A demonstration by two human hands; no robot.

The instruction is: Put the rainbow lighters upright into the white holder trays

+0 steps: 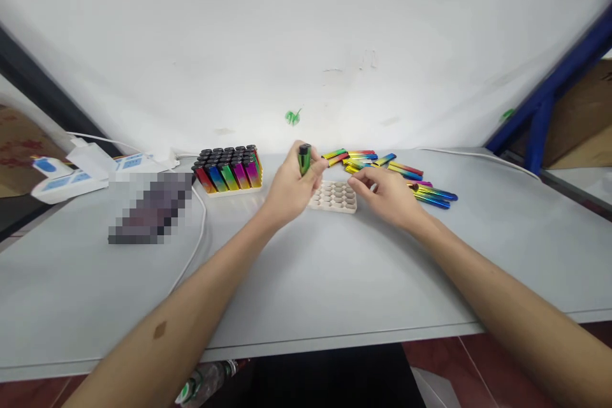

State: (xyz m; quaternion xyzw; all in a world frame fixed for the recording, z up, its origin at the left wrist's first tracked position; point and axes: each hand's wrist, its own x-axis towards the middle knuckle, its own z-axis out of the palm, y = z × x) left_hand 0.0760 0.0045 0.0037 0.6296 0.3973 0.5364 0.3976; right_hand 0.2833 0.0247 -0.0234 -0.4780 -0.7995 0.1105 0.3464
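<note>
My left hand (297, 178) is closed around a green lighter (305, 159), its dark top pointing up. It hovers over the left end of a pale tray (335, 209) with rows of hollow slots. My right hand (382, 191) is at the tray's right end, fingers loosely curved and thumb apart, with nothing visible in them. Whether its fingertips touch the tray I cannot tell. Behind and right of that hand lie several loose shiny multicoloured lighters (405, 169). To the left, a filled tray holds upright lighters (228, 172) with black tops.
A power strip (71, 185) with plugs lies at the far left, near a pixelated dark object (155, 207). A white cable (196, 245) runs down the grey table (335, 280). The white wall (306, 44) stands behind. Below the front edge is a plastic bottle (208, 382).
</note>
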